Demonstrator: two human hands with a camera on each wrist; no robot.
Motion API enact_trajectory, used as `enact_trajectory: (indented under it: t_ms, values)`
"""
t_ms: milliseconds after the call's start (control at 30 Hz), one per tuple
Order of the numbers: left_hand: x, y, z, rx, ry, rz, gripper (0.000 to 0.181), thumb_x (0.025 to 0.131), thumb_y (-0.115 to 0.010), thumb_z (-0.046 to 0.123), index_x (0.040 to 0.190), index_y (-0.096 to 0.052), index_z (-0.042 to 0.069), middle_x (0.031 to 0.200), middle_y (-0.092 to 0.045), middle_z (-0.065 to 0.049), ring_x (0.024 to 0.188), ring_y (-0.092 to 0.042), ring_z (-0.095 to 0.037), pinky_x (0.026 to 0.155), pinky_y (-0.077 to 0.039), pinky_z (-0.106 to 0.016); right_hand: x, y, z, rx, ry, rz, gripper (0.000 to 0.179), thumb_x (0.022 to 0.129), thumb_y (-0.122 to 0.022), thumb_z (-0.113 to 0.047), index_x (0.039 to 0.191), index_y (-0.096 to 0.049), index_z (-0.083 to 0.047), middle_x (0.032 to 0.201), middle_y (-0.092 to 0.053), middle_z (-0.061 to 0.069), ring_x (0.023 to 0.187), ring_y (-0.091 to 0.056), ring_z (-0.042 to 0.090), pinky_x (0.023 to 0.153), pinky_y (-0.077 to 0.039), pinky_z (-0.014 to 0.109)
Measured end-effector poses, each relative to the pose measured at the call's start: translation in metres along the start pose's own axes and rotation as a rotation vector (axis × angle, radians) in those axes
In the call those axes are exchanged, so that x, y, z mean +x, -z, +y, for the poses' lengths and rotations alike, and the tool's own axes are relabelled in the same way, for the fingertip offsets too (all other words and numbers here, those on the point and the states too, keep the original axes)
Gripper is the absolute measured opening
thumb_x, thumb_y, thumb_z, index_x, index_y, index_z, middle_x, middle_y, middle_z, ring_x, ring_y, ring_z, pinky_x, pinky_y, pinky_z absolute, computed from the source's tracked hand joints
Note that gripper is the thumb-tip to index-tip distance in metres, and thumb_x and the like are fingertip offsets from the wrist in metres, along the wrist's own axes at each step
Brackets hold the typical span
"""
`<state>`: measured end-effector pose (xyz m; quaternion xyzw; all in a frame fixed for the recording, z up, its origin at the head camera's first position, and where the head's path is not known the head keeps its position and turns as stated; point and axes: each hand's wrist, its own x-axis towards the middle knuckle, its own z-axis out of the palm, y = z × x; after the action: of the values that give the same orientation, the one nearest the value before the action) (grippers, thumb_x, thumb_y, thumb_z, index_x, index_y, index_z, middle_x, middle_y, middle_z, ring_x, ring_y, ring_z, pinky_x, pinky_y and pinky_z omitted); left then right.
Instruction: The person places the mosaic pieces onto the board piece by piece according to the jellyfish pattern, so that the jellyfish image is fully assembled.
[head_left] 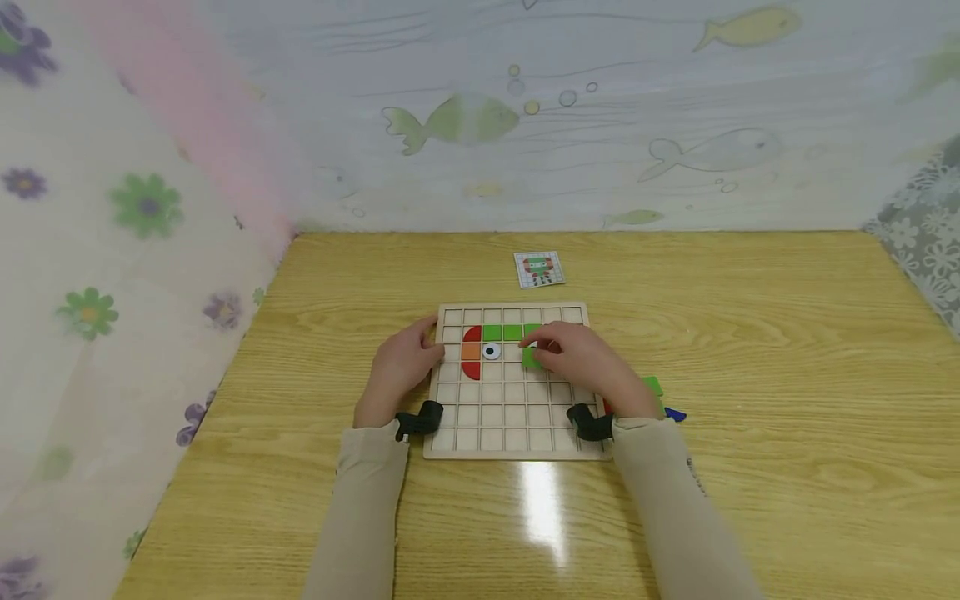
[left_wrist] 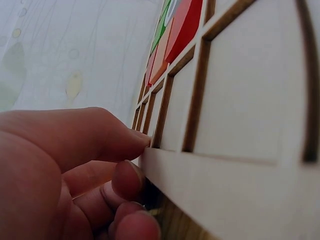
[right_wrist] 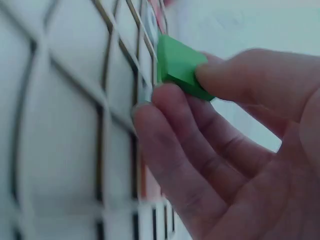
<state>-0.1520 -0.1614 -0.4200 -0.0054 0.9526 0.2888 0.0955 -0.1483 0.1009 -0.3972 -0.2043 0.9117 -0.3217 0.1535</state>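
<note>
Though tilted, tile (right_wrist: 181,61) in right hand (head_left: 585,357)

The head view is lit softly and evenly, its colours muted. A white glare streak (head_left: 543,508) is reflected in the yellow wood-grain tabletop (head_left: 750,333) between five and six o'clock. Purple flowers printed on the pale wall covering (head_left: 67,192) are blurred at eight and ten o'clock. In the dimmer left-wrist view, the pale background (left_wrist: 110,50) is left out of focus at ten o'clock; dark shadow is seen at six, under the pale wooden gridded board (left_wrist: 235,90). The right-wrist view is veiled by bluish haze: the board is blurred at nine o'clock, and the flat green block (right_wrist: 180,57) is shaded along its lower side.
</note>
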Motion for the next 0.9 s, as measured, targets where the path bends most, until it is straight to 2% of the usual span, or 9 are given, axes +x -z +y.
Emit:
enact_trajectory:
  t_ms: [167,400,667,900]
  values:
    - [-0.001,0.001,0.001,0.009,0.004,0.002,0.054,0.081,-0.051,0.022,0.134,-0.042,0.014,0.071,-0.052,0.001,0.058,-0.046,-0.016,0.054,-0.033,-0.028,0.006,-0.012,-0.012,0.019,0.038,0.025,0.023,0.086,-0.054,-0.017,0.108,-0.061,-0.018,0.087,-0.056,-0.005,0.078,-0.049,0.013,0.072,-0.04,0.03]
    - [0.0,0.003,0.0,-0.008,0.008,0.003,0.055,0.08,-0.051,0.022,0.134,-0.042,0.013,0.07,-0.051,0.001,0.057,-0.046,-0.017,0.054,-0.034,-0.029,0.013,-0.019,-0.021,0.013,-0.013,0.072,0.009,0.082,-0.062,-0.019,0.092,-0.064,-0.019,0.084,-0.06,-0.007,0.078,-0.053,0.01,0.072,-0.042,0.029]
    - [0.0,0.002,0.0,0.012,-0.002,0.005,0.054,0.08,-0.051,0.022,0.133,-0.043,0.013,0.07,-0.051,0.001,0.06,-0.045,-0.017,0.057,-0.033,-0.029,0.017,-0.034,-0.029,0.051,-0.054,0.083,0.009,0.082,-0.063,-0.021,0.091,-0.065,-0.019,0.082,-0.059,-0.008,0.076,-0.052,0.009,0.069,-0.042,0.027]
    - [0.0,0.002,0.0,0.019,-0.01,0.005,0.053,0.08,-0.051,0.023,0.132,-0.044,0.013,0.07,-0.051,0.002,0.06,-0.044,-0.017,0.057,-0.033,-0.029,0.017,-0.043,-0.038,-0.031,-0.051,0.137,0.009,0.081,-0.064,-0.017,0.089,-0.067,-0.016,0.083,-0.058,-0.006,0.075,-0.05,0.011,0.068,-0.042,0.027]
